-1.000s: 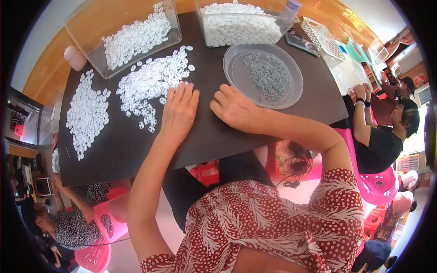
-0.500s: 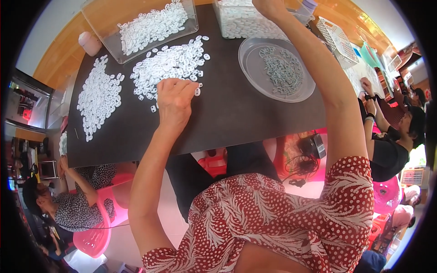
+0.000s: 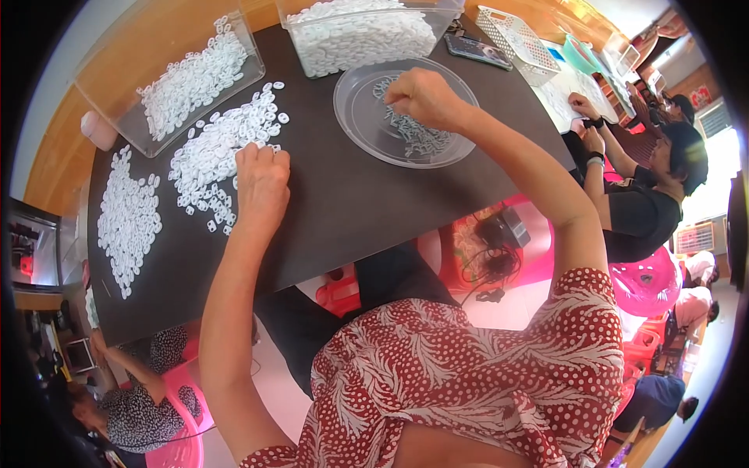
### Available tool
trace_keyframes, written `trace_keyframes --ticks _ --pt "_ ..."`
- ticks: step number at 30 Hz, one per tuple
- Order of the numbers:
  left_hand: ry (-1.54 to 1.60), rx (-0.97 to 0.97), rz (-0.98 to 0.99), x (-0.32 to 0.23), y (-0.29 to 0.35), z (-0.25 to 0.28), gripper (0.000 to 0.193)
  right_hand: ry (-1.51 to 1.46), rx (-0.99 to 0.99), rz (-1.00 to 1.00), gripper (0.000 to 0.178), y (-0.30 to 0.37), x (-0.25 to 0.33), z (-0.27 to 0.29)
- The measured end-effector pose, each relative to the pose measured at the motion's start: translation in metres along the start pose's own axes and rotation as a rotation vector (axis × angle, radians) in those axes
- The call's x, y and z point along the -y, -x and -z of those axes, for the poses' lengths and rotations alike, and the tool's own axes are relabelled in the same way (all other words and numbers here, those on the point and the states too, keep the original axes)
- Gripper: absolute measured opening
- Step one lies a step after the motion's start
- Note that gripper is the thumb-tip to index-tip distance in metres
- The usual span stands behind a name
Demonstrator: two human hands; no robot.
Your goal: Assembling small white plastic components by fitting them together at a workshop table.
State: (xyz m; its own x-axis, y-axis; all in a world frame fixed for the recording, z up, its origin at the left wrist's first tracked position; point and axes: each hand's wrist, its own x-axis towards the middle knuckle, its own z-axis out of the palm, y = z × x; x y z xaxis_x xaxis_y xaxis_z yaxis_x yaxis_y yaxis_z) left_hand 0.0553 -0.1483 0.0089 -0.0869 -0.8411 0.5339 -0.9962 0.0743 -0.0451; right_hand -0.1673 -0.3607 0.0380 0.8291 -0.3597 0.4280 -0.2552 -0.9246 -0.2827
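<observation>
- Tabletop (image 3: 328, 203), dark: right hand (image 3: 425, 97) now over the dish (image 3: 355, 113), toward the right edge; a moment ago it was up at the right tub (image 3: 438, 15) on the far edge.
- Fingers of that hand bent, drawn together above the grey parts (image 3: 425, 136), which lie in the dish; holding any, can't tell from where I stand.
- Left hand (image 3: 262, 183) curled beside the middle heap (image 3: 218, 148), its right side; palm hidden, so can't tell if anything is in it.
- Left heap (image 3: 129, 222) lies along the left edge, left tub (image 3: 236, 87) toward the far left corner; both heaps and both tubs hold white pieces.
- Reading: attention seems to have passed from tub to grey parts.
</observation>
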Motion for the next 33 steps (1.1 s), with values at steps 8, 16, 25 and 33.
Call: trace_keyframes --ticks 8,16,25,33 --pt "-0.089 0.002 -0.115 -0.018 0.0 0.01 0.013 0.273 0.12 0.126 0.005 -0.003 0.001 -0.029" --pt "0.161 -0.184 0.108 -0.045 0.019 0.028 0.011 0.416 0.222 0.186 0.009 -0.004 0.008 -0.03" --pt "0.993 -0.19 0.766 -0.069 0.038 0.035 0.004 0.191 0.061 0.077 0.009 0.001 0.012 -0.032" --pt "1.443 -0.223 0.929 -0.075 0.045 0.04 0.009 -0.286 0.086 -0.214 0.013 0.007 0.013 -0.026"
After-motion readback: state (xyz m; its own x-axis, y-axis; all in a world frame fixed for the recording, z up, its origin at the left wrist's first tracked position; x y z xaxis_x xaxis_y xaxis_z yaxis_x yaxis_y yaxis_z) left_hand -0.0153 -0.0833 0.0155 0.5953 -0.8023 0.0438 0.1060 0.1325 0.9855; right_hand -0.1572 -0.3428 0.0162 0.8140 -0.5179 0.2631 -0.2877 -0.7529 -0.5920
